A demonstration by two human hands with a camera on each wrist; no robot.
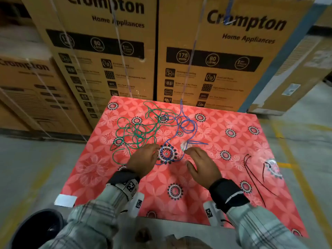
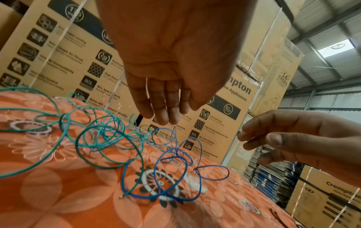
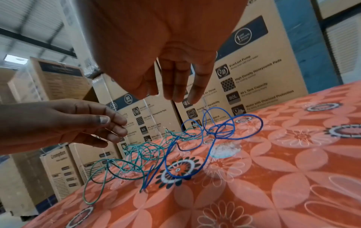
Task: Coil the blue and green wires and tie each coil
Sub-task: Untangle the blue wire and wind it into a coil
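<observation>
A tangled green wire [image 1: 136,130] lies loose on the left-centre of the red flowered tablecloth [image 1: 206,186]. The blue wire [image 1: 186,124] sprawls just right of it, one blue loop [image 1: 166,153] lying between my hands. My left hand [image 1: 149,153] hovers beside that loop, fingers straight and empty. My right hand [image 1: 195,157] hovers on the loop's other side, fingers relaxed, holding nothing. The left wrist view shows the left fingers [image 2: 166,111] above the blue wire [image 2: 171,177] and green wire [image 2: 97,138]. In the right wrist view the right fingers [image 3: 175,86] hang over the blue wire [image 3: 215,131].
Two thin black cords [image 1: 251,169] lie on the right side of the table. Tall cardboard boxes [image 1: 206,51] stand right behind the far edge. A white card [image 1: 65,200] lies on the floor at the left, with a dark round bin [image 1: 36,229] nearby.
</observation>
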